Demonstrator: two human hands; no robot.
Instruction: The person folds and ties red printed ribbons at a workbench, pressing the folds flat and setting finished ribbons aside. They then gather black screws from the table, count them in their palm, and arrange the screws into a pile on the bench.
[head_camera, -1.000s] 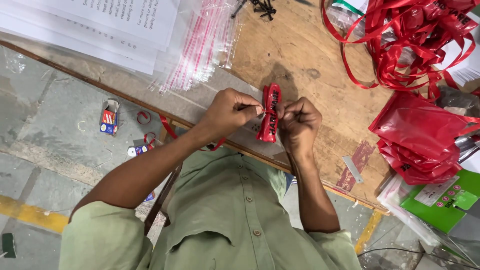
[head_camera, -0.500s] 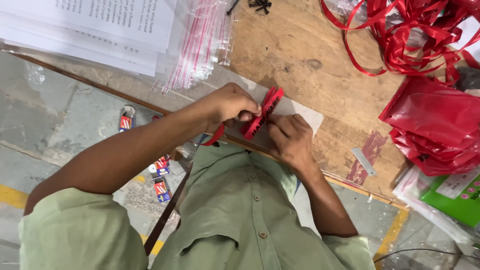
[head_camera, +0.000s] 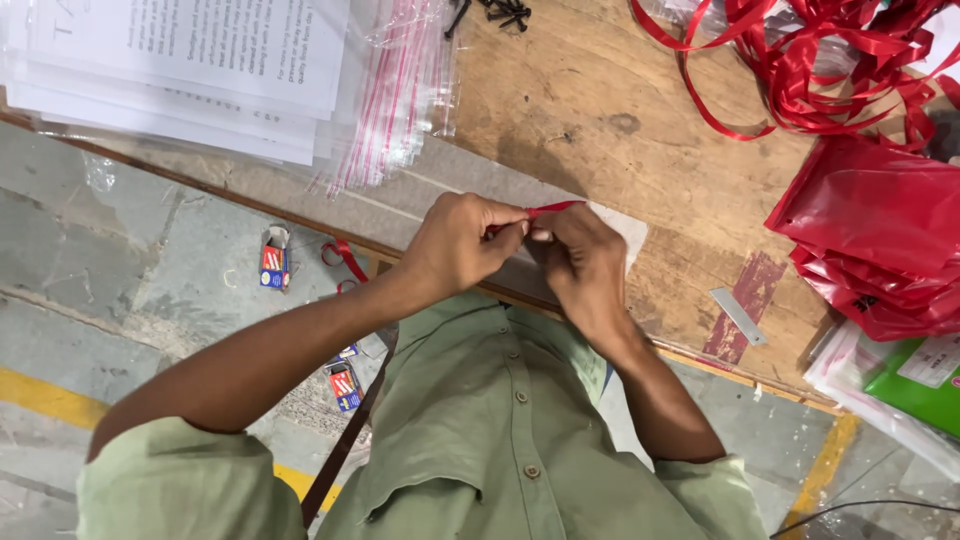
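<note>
Both hands meet at the near edge of the tabletop (head_camera: 600, 110), over a pale grey sheet (head_camera: 470, 190) that lies along that edge. The left hand (head_camera: 462, 245) is curled nearly closed, thumb and forefinger pinched on a small red strip (head_camera: 553, 208). The right hand (head_camera: 582, 262) is also curled tight, its fingertips pressed against the left hand's and gripping the same strip, whose free end pokes out just above the knuckles. Most of the strip is hidden inside the 2 fists.

At the far left corner of the tabletop sits a stack of printed papers (head_camera: 190, 70), with a fan of clear zip bags (head_camera: 395, 100) just beside it toward the middle. A tangle of red ribbon (head_camera: 800, 70) fills the far right corner. Below it, along the right edge, lies a pile of red pouches (head_camera: 880, 240), and a green packet (head_camera: 915, 385) in clear wrap lies at the near right corner. A small metal plate (head_camera: 738, 315) rests near the near edge, right of the hands. A few dark screws (head_camera: 500, 12) lie at the far edge.

On the floor (head_camera: 120, 250) beneath, left of the arms, lie small printed boxes (head_camera: 273, 265) and a red ribbon scrap (head_camera: 345, 258).
</note>
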